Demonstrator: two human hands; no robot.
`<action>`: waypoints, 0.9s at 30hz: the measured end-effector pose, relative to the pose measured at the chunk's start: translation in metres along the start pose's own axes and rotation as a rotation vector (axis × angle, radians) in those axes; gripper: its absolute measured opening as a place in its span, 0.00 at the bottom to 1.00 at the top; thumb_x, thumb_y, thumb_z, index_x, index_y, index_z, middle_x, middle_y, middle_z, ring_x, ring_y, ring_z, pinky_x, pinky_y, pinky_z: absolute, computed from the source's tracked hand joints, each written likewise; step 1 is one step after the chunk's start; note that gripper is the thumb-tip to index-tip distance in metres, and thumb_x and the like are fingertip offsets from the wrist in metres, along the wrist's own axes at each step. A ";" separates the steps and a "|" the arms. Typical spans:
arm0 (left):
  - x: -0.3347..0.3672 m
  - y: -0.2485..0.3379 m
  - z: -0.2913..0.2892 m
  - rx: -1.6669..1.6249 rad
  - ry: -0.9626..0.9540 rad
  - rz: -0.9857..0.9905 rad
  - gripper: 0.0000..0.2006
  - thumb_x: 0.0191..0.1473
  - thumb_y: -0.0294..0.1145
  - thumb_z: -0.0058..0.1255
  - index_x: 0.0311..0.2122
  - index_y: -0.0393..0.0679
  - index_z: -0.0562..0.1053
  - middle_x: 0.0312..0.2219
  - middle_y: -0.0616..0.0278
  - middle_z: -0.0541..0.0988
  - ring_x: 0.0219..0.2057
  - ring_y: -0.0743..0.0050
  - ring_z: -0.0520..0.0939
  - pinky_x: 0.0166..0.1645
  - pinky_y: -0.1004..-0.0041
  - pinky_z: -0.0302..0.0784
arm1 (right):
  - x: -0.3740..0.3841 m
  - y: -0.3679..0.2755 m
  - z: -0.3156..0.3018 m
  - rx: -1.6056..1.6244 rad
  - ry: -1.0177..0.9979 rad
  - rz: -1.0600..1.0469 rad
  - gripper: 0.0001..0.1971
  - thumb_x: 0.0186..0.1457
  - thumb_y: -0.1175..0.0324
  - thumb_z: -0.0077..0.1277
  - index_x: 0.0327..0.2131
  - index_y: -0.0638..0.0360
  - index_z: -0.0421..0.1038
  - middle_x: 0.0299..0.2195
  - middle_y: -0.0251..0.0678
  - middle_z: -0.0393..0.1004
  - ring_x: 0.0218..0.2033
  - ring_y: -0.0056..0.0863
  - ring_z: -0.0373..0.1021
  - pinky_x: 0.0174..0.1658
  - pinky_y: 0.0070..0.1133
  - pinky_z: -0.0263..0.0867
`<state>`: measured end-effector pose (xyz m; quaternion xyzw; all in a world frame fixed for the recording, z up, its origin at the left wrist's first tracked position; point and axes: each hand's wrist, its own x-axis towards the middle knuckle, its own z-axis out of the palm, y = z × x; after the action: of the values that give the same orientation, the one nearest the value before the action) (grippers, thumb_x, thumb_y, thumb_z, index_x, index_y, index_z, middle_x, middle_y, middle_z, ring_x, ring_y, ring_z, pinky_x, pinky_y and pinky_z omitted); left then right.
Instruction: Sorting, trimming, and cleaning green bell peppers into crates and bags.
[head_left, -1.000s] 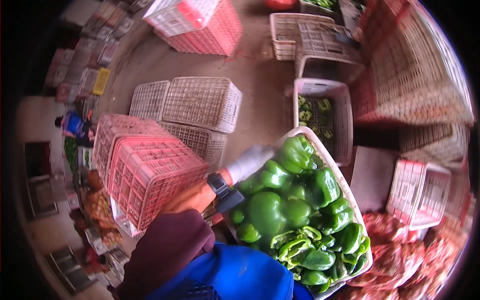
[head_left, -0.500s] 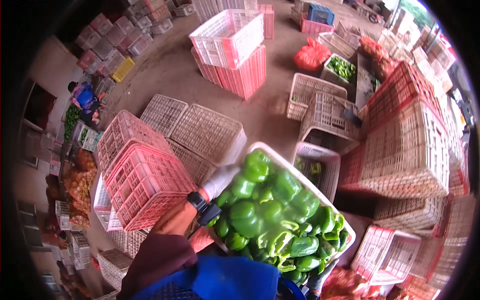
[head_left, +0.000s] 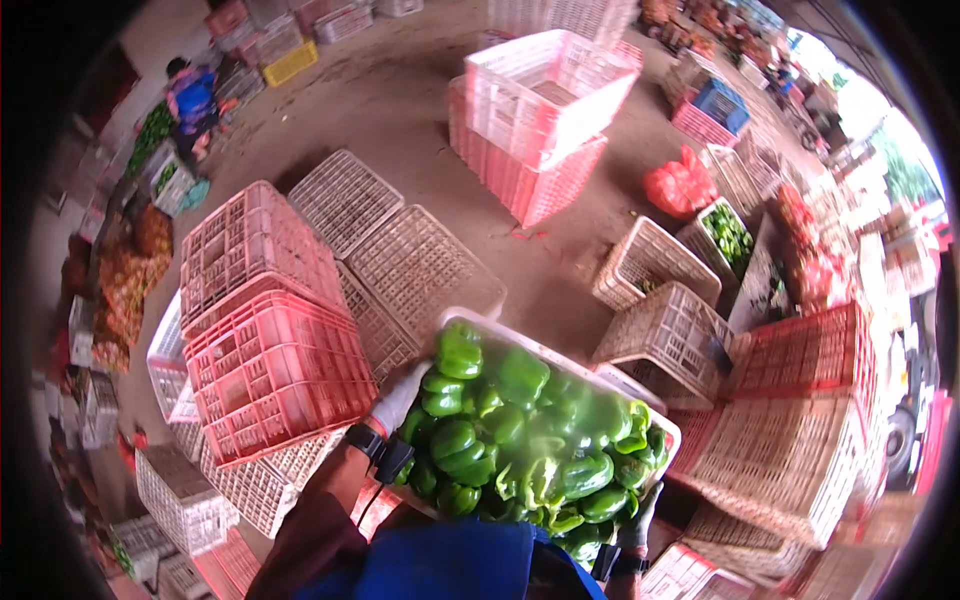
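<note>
A white plastic crate (head_left: 560, 361) heaped with green bell peppers (head_left: 466, 452) is held up in front of my body. My left hand (head_left: 401, 397), in a pale glove, grips its left side; a black watch-like device is strapped on that wrist. At the opposite side, my right hand (head_left: 641, 522) is closed on the crate's near right edge, its fingers partly hidden. Some peppers lie above the rim, and a few look split or broken. My blue apron (head_left: 450, 560) is just below the crate.
Stacked pink crates (head_left: 280, 370) stand left, beside upturned beige crates (head_left: 425, 270). Ahead is a white-and-pink crate stack (head_left: 545, 110). Tall crates (head_left: 780, 450) rise at right, near a red bag (head_left: 681, 184). A person in blue (head_left: 193, 100) sits far left.
My view has turned to the right, so the surroundings sit differently. The pepper crate has come closer to my body, still between both hands, and more of my right hand shows.
</note>
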<state>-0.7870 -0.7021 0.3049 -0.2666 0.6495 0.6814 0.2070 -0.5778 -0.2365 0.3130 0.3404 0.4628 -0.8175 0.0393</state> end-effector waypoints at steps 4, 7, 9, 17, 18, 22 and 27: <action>0.015 0.011 -0.022 -0.150 0.098 0.001 0.27 0.57 0.52 0.45 0.47 0.35 0.74 0.38 0.61 0.79 0.39 0.75 0.77 0.44 0.71 0.71 | 0.058 -0.068 0.085 -0.160 -0.001 0.023 0.38 0.63 0.41 0.34 0.67 0.55 0.41 0.65 0.36 0.50 0.63 0.33 0.53 0.63 0.31 0.54; 0.020 0.007 -0.034 -0.326 0.161 0.051 0.26 0.58 0.51 0.45 0.49 0.36 0.73 0.40 0.63 0.79 0.40 0.77 0.76 0.45 0.72 0.72 | 0.105 -0.100 0.131 -0.380 -0.044 0.025 0.36 0.63 0.72 0.39 0.68 0.53 0.30 0.69 0.37 0.31 0.67 0.32 0.43 0.66 0.30 0.48; 0.019 0.007 -0.039 -0.434 0.219 0.028 0.26 0.59 0.50 0.44 0.51 0.37 0.72 0.42 0.63 0.78 0.41 0.77 0.76 0.45 0.73 0.72 | 0.141 -0.104 0.167 -0.447 -0.064 -0.207 0.37 0.62 0.38 0.34 0.56 0.66 0.62 0.49 0.37 0.71 0.47 0.24 0.70 0.49 0.23 0.67; 0.022 -0.003 -0.032 -0.391 0.520 0.188 0.24 0.63 0.46 0.39 0.54 0.36 0.69 0.46 0.62 0.77 0.45 0.73 0.76 0.48 0.70 0.72 | 0.332 -0.125 0.225 -0.509 -0.452 -0.129 0.35 0.65 0.42 0.33 0.55 0.69 0.63 0.46 0.36 0.74 0.44 0.23 0.70 0.47 0.21 0.67; 0.003 -0.049 -0.038 -0.095 0.672 0.343 0.23 0.65 0.44 0.36 0.54 0.34 0.68 0.47 0.61 0.77 0.46 0.72 0.76 0.51 0.70 0.71 | 0.337 -0.122 0.247 -0.591 -0.486 -0.081 0.34 0.65 0.43 0.32 0.55 0.69 0.63 0.47 0.37 0.73 0.44 0.24 0.70 0.47 0.20 0.67; 0.012 0.023 0.028 -0.655 0.550 0.173 0.27 0.65 0.52 0.34 0.55 0.36 0.67 0.46 0.60 0.76 0.46 0.73 0.75 0.53 0.70 0.69 | 0.373 -0.182 0.313 -0.639 -0.578 -0.120 0.34 0.66 0.43 0.30 0.55 0.69 0.64 0.51 0.39 0.70 0.47 0.24 0.67 0.50 0.22 0.65; -0.014 0.017 0.058 -0.917 0.735 0.251 0.29 0.62 0.56 0.40 0.55 0.40 0.67 0.47 0.63 0.75 0.48 0.73 0.74 0.52 0.69 0.70 | 0.413 -0.192 0.411 -1.210 -0.595 0.103 0.40 0.61 0.35 0.29 0.47 0.70 0.71 0.33 0.36 0.74 0.34 0.24 0.65 0.38 0.25 0.64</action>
<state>-0.7924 -0.6449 0.3273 -0.4679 0.3446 0.7747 -0.2494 -1.1807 -0.3462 0.3477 0.0404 0.7915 -0.4706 0.3878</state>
